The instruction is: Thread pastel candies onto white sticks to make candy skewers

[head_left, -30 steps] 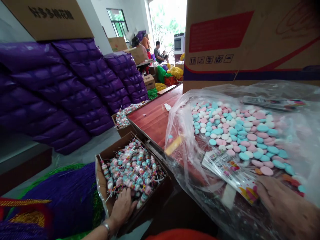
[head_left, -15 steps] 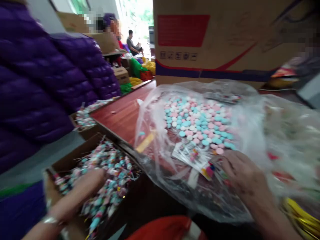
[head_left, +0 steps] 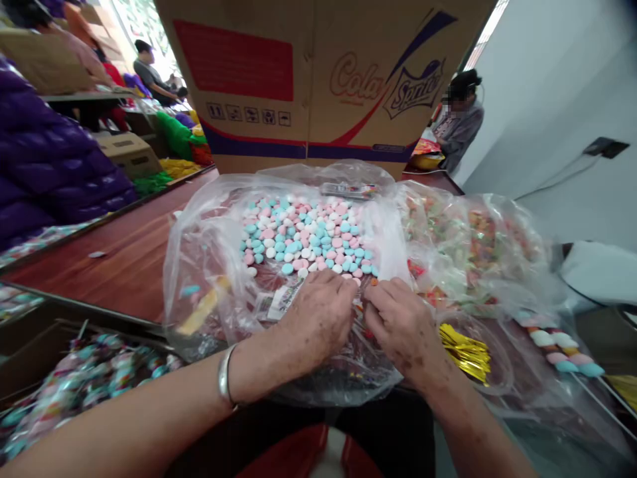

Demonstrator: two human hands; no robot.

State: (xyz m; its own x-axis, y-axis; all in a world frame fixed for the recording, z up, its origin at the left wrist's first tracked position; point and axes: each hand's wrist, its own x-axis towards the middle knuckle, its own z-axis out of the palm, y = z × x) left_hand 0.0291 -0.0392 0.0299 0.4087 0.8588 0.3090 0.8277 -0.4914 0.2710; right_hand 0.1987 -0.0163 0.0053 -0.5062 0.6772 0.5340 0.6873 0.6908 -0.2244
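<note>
Both my hands rest on a clear plastic bag (head_left: pixel 199 245) spread on the red-brown table (head_left: pixel 124 259). The bag holds many round pink, blue and white candies (head_left: pixel 303 236) and printed paper labels (head_left: pixel 279 302). My left hand (head_left: pixel 318 318), a metal bangle on its wrist, lies knuckles up with fingers curled at the near edge of the candy pile. My right hand (head_left: pixel 401 325) sits beside it, fingertips pinched together close to the left hand's fingers. What the fingers hold is hidden.
A big cardboard carton (head_left: pixel 318 79) stands behind the bag. A second bag of mixed sweets (head_left: pixel 472 245) lies right, with gold twist ties (head_left: pixel 465 352) and a candy stick (head_left: pixel 562 348). A box of wrapped lollipops (head_left: pixel 84 378) sits low left. Purple sacks (head_left: pixel 44 179) and people are farther back.
My view swung right. My left hand left the lollipop box and came up onto the candy bag, meeting my right hand, which shifted left to the near edge of the candy pile.
</note>
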